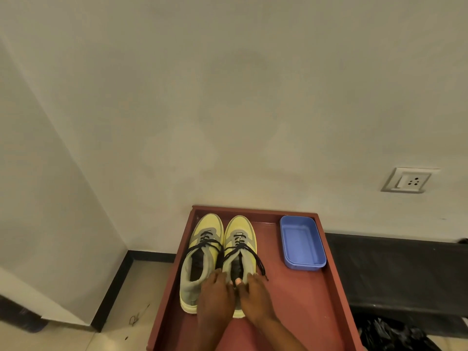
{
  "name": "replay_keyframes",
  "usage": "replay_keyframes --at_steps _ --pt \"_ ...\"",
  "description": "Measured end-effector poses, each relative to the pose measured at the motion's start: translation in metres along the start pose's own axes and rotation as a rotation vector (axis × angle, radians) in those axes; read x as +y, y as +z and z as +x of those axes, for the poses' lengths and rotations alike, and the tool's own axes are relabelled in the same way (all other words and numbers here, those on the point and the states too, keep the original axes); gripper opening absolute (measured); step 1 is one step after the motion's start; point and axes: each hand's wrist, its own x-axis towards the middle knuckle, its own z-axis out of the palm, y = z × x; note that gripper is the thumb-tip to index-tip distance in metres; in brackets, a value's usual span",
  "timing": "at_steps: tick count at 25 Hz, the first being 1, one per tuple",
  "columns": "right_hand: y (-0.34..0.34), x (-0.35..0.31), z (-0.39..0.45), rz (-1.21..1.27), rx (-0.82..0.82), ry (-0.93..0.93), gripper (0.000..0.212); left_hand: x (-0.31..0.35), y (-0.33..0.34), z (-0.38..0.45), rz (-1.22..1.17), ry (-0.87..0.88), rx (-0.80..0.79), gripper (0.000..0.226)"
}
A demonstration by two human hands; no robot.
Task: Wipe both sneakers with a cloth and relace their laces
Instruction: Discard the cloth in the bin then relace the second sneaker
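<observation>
Sneakers, two in number, stand side by side on the red bench [291, 312], toes pointing to 12 o'clock: left sneaker [200, 252] and right sneaker [240, 247], touching along their inner sides. Both are yellow and grey with black laces [258, 259] threaded and hanging loose. My two hands work at the heel of the right sneaker. My left hand [215, 295] grips the collar at its 9 o'clock side, fingers curled over the edge. My right hand [254, 297] grips the 3 o'clock side, thumb pressed at the heel. One blue tub [302, 243] sits at 2 o'clock from the sneakers, apart from them. One wall socket [409, 181] is mounted at 2 o'clock, above the bench.
</observation>
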Motion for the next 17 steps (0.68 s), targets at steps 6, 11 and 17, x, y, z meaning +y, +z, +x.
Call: replay_keyframes --at_steps 6,11,17 --pt "-0.013 -0.001 -0.018 -0.047 -0.034 -0.127 0.055 -0.017 -0.038 -0.009 0.323 -0.027 0.101 0.052" --pt "-0.008 -0.007 -0.028 -0.227 -0.082 -0.220 0.053 -0.036 -0.045 -0.014 -0.113 -0.231 -0.071 0.050" --pt "-0.007 -0.010 -0.029 -0.348 -0.107 -0.234 0.052 -0.045 -0.048 -0.016 -0.056 -0.173 -0.194 0.059"
